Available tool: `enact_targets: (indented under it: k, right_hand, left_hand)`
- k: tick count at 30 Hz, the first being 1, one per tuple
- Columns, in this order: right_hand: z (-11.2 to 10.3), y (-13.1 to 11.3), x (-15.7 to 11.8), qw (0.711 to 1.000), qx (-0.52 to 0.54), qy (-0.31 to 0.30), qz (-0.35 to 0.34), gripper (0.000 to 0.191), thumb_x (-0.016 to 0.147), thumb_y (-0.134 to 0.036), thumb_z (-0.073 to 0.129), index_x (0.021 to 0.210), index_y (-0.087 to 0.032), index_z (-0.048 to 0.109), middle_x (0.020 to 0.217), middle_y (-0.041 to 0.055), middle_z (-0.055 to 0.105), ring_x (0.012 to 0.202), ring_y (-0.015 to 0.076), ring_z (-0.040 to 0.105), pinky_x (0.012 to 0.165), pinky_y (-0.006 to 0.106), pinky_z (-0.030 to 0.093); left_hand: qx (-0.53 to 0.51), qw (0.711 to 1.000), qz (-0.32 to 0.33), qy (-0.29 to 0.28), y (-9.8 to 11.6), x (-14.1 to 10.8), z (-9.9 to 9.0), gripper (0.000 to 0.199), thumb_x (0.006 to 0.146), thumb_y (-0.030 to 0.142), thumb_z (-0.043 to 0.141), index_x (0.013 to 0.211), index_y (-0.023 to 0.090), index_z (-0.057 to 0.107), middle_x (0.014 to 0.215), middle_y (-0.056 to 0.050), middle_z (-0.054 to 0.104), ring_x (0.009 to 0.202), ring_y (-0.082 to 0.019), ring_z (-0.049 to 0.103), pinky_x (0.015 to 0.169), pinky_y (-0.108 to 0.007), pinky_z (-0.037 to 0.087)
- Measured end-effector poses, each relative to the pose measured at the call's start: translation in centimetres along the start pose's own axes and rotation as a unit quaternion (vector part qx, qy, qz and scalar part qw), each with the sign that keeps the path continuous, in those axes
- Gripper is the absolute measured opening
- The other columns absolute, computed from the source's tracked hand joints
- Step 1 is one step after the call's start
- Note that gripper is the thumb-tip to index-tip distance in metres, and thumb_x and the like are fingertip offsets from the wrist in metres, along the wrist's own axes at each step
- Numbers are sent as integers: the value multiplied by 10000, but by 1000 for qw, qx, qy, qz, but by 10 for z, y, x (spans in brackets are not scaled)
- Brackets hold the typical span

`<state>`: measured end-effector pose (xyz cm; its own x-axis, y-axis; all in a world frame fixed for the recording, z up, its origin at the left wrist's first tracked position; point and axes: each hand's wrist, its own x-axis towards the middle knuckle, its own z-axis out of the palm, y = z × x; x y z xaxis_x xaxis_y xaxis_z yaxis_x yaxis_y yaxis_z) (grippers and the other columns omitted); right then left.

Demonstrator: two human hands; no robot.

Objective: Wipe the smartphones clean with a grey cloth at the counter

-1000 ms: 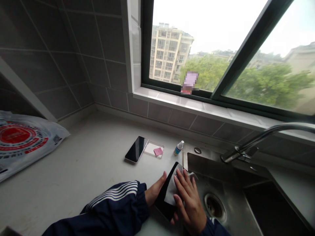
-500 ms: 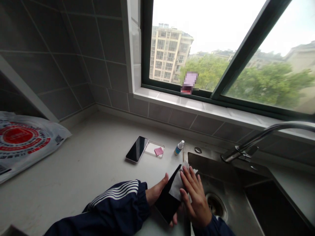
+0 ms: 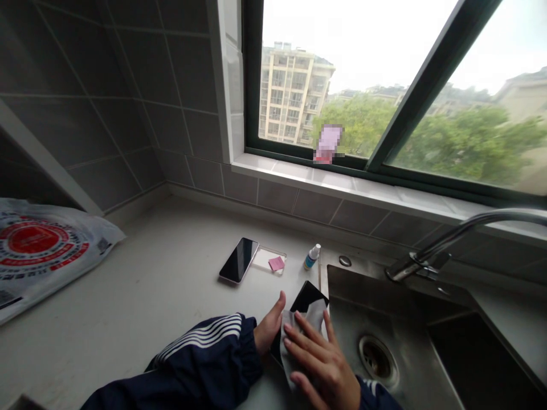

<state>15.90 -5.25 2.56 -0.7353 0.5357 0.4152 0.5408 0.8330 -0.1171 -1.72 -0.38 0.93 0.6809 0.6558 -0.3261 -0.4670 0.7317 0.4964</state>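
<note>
The **left hand** point(image 3: 270, 327), in a navy sleeve with white stripes point(image 3: 200, 347), stands against the left edge of a black flat slab point(image 3: 308, 297). Its thumb is raised, and its fingers are hidden behind the slab, so I cannot tell how tightly they close. The **right hand** point(image 3: 321, 360) lies over a white wipe point(image 3: 305, 326), its fingers spread wide and pressing flat on the cloth, which covers most of the slab. Only the slab's upper corner shows clearly.

The slab sits near the bench's front edge, just left of the steel rim of the sink point(image 3: 384, 302). Its top corner comes close to that rim, and I cannot tell whether it rests on the bench. The sink's open basin and drain point(image 3: 376, 357) lie to the right of the hands, below the faucet point(image 3: 427, 256).

Behind the hands, toward the back edge of the bench point(image 3: 141, 285), stand a small spray bottle point(image 3: 311, 257), a clear tray point(image 3: 267, 259) holding a pink square point(image 3: 276, 263), and a phone point(image 3: 238, 260). A printed plastic bag point(image 3: 40, 245) lies well apart at the left edge, with open bench between it and the phone.
</note>
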Motion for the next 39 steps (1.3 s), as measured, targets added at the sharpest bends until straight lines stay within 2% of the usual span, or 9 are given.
enact_targets:
  k: [3, 8, 13, 16, 21, 26, 31, 35, 39]
  right_hand:
    - [2, 4, -3, 1000, -19, 11, 20, 470, 948, -247, 497, 1411, -179, 456, 1463, 59, 475, 1418, 309, 325, 1168, 613, -23]
    - [11, 17, -12, 990, -81, 30, 113, 542, 962, -244, 437, 1485, -133, 348, 1537, 129, 345, 1447, 336, 239, 1166, 604, 31]
    - [16, 20, -14, 979, -97, 32, 177, 551, 980, -258, 392, 1514, -172, 287, 1552, 125, 313, 1452, 333, 225, 1150, 623, 104]
    - [14, 17, -13, 980, -93, 34, 170, 565, 973, -262, 407, 1517, -176, 279, 1548, 114, 324, 1455, 333, 214, 1155, 619, 90]
    - [5, 10, -9, 995, -78, -6, 61, 608, 938, -296, 501, 1499, -152, 320, 1535, 95, 353, 1447, 348, 230, 1166, 606, -22]
    - [4, 5, -5, 998, -62, -3, 3, 608, 920, -327, 553, 1469, -132, 380, 1506, 97, 402, 1430, 351, 272, 1174, 593, -31]
    - [7, 4, -5, 998, -45, 9, 46, 522, 961, -282, 469, 1467, -182, 386, 1493, 79, 427, 1425, 317, 302, 1178, 589, 38]
    - [9, 11, -10, 996, -62, 11, 66, 563, 946, -244, 476, 1489, -174, 345, 1517, 88, 387, 1438, 316, 273, 1177, 584, 11]
    - [11, 21, -15, 986, -75, 40, 141, 565, 958, -234, 434, 1508, -193, 309, 1530, 89, 365, 1448, 307, 248, 1175, 582, 45]
  left_hand:
    - [9, 999, -20, -25, -2, 0, 1, 875, 803, 779, 373, 1300, 82, 556, 966, -120, 708, 883, -195, 654, 776, -265, 457]
    - [20, 991, 0, -136, -7, 4, -1, 909, 762, 789, 442, 1331, 85, 519, 1119, -155, 676, 1080, -271, 614, 999, -389, 382]
    - [46, 990, 7, -133, -8, 6, 0, 918, 763, 800, 417, 1288, 59, 560, 1115, -180, 680, 1156, -310, 577, 1043, -443, 345]
    - [36, 990, 10, -136, -7, 5, 1, 898, 756, 793, 446, 1296, 84, 560, 1134, -167, 678, 1170, -308, 571, 1051, -443, 336]
    - [16, 994, -4, -111, -7, 3, -3, 831, 796, 740, 463, 1319, 99, 544, 1155, -147, 670, 1154, -258, 584, 1050, -362, 337]
    - [-6, 996, -17, -82, -11, 6, -10, 826, 823, 736, 422, 1233, 43, 606, 992, -122, 714, 967, -174, 653, 937, -242, 402]
    - [-29, 996, -19, -87, -11, 6, -8, 814, 815, 737, 438, 1243, 64, 600, 949, -94, 716, 972, -173, 648, 954, -245, 388]
    - [2, 993, 0, -117, -5, 1, 3, 831, 802, 729, 471, 1327, 88, 533, 1111, -132, 682, 1145, -243, 584, 1041, -328, 331]
    - [39, 984, 12, -175, -2, -1, 8, 856, 802, 747, 436, 1383, 119, 477, 1253, -159, 614, 1232, -285, 521, 1079, -397, 292]
